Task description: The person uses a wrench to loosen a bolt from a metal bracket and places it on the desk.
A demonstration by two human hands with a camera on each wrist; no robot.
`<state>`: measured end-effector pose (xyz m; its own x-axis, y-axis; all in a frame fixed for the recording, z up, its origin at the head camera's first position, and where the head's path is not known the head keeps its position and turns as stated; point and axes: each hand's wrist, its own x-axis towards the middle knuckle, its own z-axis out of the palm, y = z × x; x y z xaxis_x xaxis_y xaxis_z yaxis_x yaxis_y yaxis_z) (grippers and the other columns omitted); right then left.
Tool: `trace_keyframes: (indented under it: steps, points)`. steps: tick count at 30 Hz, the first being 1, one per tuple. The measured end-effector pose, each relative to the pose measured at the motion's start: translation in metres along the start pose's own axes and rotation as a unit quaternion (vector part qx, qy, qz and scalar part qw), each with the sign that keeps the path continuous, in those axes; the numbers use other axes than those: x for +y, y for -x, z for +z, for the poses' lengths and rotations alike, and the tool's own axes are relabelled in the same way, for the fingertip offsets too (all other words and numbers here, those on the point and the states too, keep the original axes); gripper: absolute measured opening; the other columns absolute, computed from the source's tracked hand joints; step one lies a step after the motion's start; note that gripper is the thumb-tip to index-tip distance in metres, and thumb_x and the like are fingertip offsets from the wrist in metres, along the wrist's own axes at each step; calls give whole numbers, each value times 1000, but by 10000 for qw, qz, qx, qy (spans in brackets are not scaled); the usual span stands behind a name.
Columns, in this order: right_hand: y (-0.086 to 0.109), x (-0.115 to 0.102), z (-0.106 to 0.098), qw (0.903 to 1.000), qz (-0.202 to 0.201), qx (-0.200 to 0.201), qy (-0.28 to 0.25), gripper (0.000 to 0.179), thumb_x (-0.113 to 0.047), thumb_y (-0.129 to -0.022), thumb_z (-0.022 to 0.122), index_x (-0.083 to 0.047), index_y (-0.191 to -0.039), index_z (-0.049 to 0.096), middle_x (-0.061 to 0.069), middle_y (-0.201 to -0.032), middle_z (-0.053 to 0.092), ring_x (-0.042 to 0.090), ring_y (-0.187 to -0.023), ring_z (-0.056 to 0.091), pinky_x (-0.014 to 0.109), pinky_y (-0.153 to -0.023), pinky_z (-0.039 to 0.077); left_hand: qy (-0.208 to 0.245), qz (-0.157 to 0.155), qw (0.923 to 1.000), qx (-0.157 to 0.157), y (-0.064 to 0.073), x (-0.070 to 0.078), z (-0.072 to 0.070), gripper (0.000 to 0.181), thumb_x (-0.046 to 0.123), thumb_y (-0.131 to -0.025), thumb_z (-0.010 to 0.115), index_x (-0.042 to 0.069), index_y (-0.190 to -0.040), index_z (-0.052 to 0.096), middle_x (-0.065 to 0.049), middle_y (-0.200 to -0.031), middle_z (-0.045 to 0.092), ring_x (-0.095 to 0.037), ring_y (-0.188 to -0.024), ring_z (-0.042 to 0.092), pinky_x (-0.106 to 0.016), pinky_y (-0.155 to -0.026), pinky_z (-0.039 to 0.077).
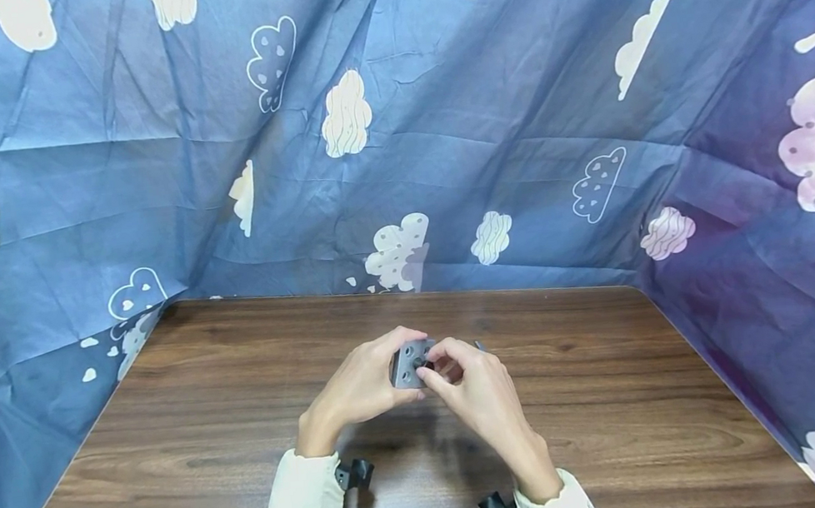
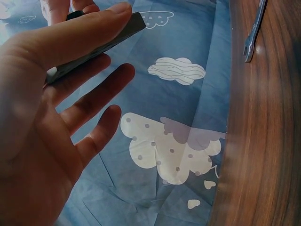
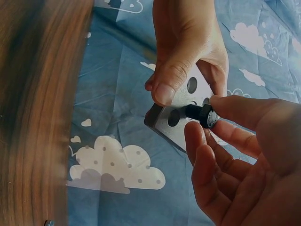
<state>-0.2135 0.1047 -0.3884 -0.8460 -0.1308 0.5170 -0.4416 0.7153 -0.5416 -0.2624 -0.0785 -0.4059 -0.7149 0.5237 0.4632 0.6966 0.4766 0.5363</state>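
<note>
My left hand [image 1: 358,383] grips a grey metal plate [image 1: 406,361] by its edges, thumb on one side and fingers on the other. Several round holes run through the plate's face, which is turned toward my right hand [image 1: 481,392]. Between thumb and fingertips, the right hand pinches a black hex-head bolt [image 3: 203,114]. In the right wrist view the bolt's shank points at the plate, its tip overlapping the face close to the holes. The left wrist view shows the plate [image 2: 136,23] nearly edge-on under the left thumb, with the other fingers spread loosely.
Both hands are above a brown wooden table [image 1: 195,446]. A wrench [image 2: 255,35] lies on it beyond the hands, mostly hidden behind the right hand in the head view. A blue cloud-patterned cloth [image 1: 427,159] hangs behind the table and along its sides.
</note>
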Motion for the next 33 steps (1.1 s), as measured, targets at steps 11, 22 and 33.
trace_keyframes:
  steps: [11,22,33]
  points:
    - [0,-1,0,9999,-114,-31,18,14,-13,-80,80,-15,-91,70,-5,-85,68,6,-68,65,25,-65,52,-10,-5,10000,-20,0,0,-1,66,22,-70,88,21,-129,58,6,-112,67,-7,-88,63,-28,-77,52]
    - [2,-1,0,9994,-335,-36,-68,20,-4,-78,80,-14,-92,71,-4,-89,65,6,-69,65,26,-66,54,-10,-59,10000,-28,0,0,0,66,22,-71,87,22,-130,58,7,-112,67,-6,-87,62,-27,-76,51]
    - [3,-1,-1,9989,-459,-93,-23,23,-1,-77,80,-15,-93,71,-3,-94,65,7,-71,68,27,-68,55,-19,-67,10000,-32,0,-1,1,67,21,-70,88,21,-130,58,7,-114,67,-7,-89,62,-29,-78,51]
